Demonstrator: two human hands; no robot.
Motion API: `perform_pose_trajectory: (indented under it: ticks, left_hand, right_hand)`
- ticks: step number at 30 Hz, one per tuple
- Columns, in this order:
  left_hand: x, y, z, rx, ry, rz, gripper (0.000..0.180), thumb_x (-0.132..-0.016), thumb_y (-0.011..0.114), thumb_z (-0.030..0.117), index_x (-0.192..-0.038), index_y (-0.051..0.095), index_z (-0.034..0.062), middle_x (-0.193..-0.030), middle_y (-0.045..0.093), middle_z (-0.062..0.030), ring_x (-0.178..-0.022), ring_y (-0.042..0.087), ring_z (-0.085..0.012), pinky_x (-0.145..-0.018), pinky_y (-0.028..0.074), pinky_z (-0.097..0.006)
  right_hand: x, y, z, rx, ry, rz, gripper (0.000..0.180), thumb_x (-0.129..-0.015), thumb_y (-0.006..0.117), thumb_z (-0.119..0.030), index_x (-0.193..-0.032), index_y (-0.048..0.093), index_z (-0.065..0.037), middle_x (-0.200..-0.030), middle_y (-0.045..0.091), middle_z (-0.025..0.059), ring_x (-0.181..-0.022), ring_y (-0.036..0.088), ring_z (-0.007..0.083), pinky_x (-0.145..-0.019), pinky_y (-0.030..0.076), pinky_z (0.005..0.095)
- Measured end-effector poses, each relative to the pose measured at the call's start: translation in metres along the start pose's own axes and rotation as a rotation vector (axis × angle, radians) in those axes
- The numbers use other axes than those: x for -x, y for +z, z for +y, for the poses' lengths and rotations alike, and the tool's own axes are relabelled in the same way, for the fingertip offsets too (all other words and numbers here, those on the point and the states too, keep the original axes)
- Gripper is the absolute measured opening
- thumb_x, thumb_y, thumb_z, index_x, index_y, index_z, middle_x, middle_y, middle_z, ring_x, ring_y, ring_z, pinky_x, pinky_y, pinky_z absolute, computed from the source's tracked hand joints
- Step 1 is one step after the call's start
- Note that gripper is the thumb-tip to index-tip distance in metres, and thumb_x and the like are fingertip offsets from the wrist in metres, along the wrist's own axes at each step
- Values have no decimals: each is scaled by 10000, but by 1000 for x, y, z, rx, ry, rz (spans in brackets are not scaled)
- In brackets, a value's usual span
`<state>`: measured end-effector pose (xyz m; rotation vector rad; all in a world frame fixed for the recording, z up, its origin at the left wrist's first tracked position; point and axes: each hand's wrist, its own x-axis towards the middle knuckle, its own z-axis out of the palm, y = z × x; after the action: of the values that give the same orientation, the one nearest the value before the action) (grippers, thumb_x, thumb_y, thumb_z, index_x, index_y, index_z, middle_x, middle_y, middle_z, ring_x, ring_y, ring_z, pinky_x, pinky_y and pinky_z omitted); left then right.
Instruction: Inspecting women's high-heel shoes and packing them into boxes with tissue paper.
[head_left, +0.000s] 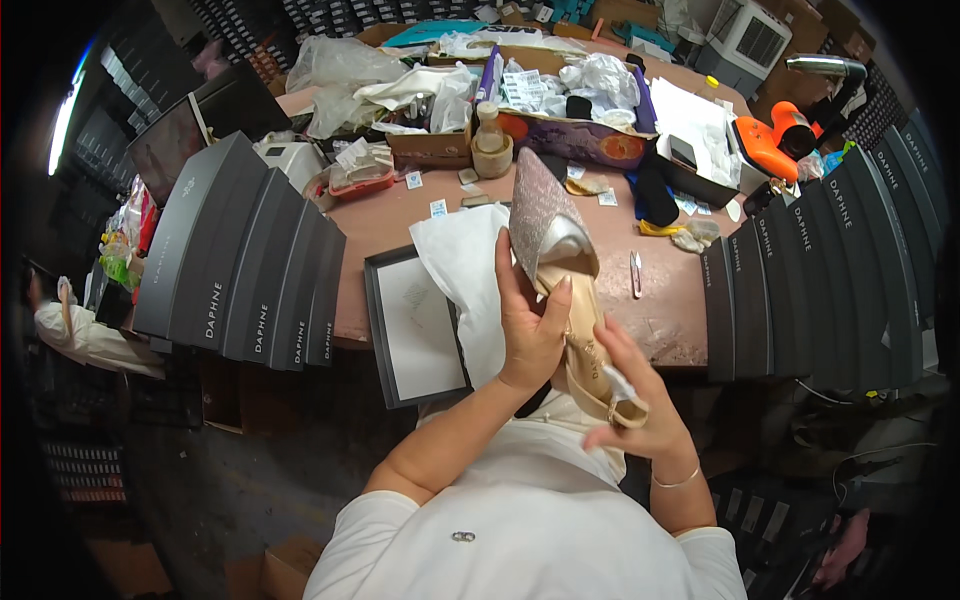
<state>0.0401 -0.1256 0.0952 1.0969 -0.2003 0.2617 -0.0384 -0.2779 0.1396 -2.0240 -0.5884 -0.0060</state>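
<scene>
A pointed shoe (pixel 543 215) with a glittery pinkish-silver toe and a beige insole is held up in front of my body, its toe pointing away. My left hand (pixel 530 335) is closed round its middle, the thumb lying on the edge of the opening. Around the heel end curls my right hand (pixel 660 405), with a small white scrap (pixel 618 384) by its fingers at the strap. White stuffing (pixel 565 240) shows inside the toe. Left of the shoe, white tissue paper (pixel 465 265) hangs over the side of an open grey shoe box part (pixel 380 335).
Dark grey shoe boxes stand in a left stack (pixel 225 260) and a right stack (pixel 815 280). Small thread snips (pixel 636 277) lie on the pink table (pixel 675 320). Farther back are a bottle in a cup (pixel 490 150), a purple carton (pixel 590 140) of paper and an orange tool (pixel 768 145).
</scene>
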Motion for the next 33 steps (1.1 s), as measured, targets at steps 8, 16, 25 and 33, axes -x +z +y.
perform_pose_trajectory:
  ticks: [8,16,25,33]
  left_hand:
    - [35,-66,48,-1146,296,-477,660,-845,695,249,-1400,410,34,-1310,467,-206,-1224,472,-313,-1028,358,-450]
    - [41,-121,7,-1204,255,-117,100,-838,619,44,-934,621,18,-877,594,-106,-884,577,-313,-807,436,-450]
    - [-19,-95,56,-1085,406,-123,80,-876,609,39,-955,598,28,-834,581,-123,-712,594,-326,-613,480,-379]
    - [-30,-96,77,-1022,375,-200,59,-886,597,20,-945,603,21,-791,563,-117,-669,579,-258,-595,465,-336]
  right_hand:
    - [34,-14,35,-841,160,449,1011,-719,733,-487,-1473,205,-70,-1405,417,248,-1095,590,426,-919,515,529]
    - [62,-45,39,-1138,181,135,1040,-745,768,-427,-1512,129,-136,-1352,436,329,-922,665,425,-805,548,565]
    - [21,-8,50,-1233,398,-178,711,-807,691,-523,-1182,566,68,-1308,493,304,-1169,555,348,-983,455,453]
    - [-22,46,75,-1721,549,307,806,-893,440,-651,-1351,390,10,-1355,464,192,-1233,496,349,-1007,470,481]
